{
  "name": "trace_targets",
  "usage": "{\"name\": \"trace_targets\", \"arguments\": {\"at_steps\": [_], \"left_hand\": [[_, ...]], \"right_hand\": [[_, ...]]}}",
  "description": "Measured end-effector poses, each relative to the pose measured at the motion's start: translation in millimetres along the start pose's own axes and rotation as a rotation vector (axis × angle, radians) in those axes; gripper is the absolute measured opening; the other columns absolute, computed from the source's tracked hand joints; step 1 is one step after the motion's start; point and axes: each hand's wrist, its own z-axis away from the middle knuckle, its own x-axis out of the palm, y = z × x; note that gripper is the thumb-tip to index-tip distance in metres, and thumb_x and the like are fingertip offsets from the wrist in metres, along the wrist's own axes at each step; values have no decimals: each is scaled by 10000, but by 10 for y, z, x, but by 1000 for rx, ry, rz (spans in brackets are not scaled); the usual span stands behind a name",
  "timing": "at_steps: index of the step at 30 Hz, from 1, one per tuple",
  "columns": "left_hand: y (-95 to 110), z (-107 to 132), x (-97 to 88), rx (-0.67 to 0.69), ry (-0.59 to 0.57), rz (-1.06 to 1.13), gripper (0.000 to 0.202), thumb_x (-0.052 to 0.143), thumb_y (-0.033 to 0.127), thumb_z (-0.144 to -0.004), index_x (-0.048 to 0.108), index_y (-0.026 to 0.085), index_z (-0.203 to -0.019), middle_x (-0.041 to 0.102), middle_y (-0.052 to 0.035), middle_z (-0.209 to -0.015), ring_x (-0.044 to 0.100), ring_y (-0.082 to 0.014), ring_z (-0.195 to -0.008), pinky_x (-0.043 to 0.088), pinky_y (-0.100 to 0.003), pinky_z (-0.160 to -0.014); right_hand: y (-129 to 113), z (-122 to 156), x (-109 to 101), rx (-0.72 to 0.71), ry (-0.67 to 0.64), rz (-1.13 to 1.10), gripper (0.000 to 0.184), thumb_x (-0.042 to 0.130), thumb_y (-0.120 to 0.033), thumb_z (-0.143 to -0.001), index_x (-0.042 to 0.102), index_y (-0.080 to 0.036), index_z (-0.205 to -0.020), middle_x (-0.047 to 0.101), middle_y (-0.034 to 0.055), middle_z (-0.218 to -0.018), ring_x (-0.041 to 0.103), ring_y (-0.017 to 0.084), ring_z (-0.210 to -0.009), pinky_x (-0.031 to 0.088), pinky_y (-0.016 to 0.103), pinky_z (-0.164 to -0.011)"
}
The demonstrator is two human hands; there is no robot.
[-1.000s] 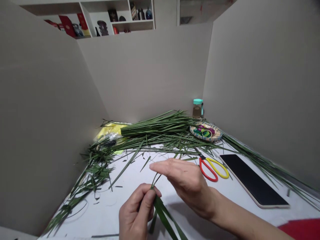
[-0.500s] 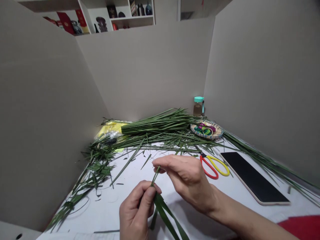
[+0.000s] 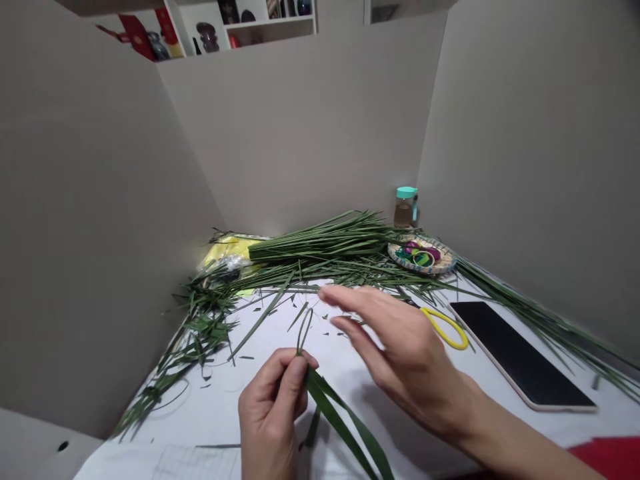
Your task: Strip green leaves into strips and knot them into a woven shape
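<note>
l hand [image 3: 273, 407] in a pinch, r hand [image 3: 405, 347] raised nearby w/ thumb [image 3: 361, 340] & fingers [image 3: 357, 299] apart.

The place looked like a craft corner in a home, though it could have been a small studio. Plain grey walls [image 3: 320, 127] closed it in, and a shelf [image 3: 190, 17] above showed a vase [image 3: 207, 37] among other ornaments. Leaves [image 3: 325, 241] littered the white-covered table [image 3: 220, 403], along with scissors [image 3: 426, 311], a woven tray [image 3: 445, 265] and a lidded jug [image 3: 403, 213].
</note>
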Motion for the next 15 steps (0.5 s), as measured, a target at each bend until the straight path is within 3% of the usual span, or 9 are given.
{"name": "trace_targets", "arguments": {"at_steps": [2,3,5,9,12,15], "left_hand": [[21,-20,-2,-11,8,37,246,777,432,-779,710,197,-744,442,50,-577,302,-75,-522,277,-156,-468],[39,-26,6,-15,5,57,241,783,429,-773,717,198,-749,446,48,-584,297,-72,-518,276,-153,-462],[87,-23,32,-22,-12,106,236,785,428,-771,739,197,-769,452,43,-590,295,-67,-512,277,-152,-454],[175,15,76,-19,-40,171,247,747,413,-807,778,169,-828,454,30,-574,333,-74,-525,316,-158,-481],[182,34,65,-32,-62,154,257,734,400,-821,781,151,-860,437,34,-545,367,-85,-536,350,-169,-514],[139,21,27,-29,-83,86,291,714,426,-839,768,146,-895,463,29,-563,388,-95,-542,374,-193,-532]], "right_hand": [[-115,91,-58,72,4,-70,136,536,-60,-942,634,-137,-998,718,42,-811,669,139,-696,537,237,-664],[-165,156,-63,40,-47,-109,128,521,-76,-949,629,-145,-953,690,26,-745,639,132,-628,516,232,-600],[-231,297,-30,21,-166,-53,132,507,-101,-956,633,-141,-956,682,36,-728,639,161,-622,506,264,-571],[-231,481,87,79,-242,36,151,502,-111,-940,639,-129,-1000,700,75,-798,671,221,-693,511,315,-596],[-209,483,139,236,-319,-125,118,549,-113,-913,632,-153,-987,711,64,-844,682,208,-742,517,294,-650],[-216,429,183,526,-366,-403,55,564,-154,-902,587,-189,-867,698,25,-793,670,167,-709,507,247,-643]]}}
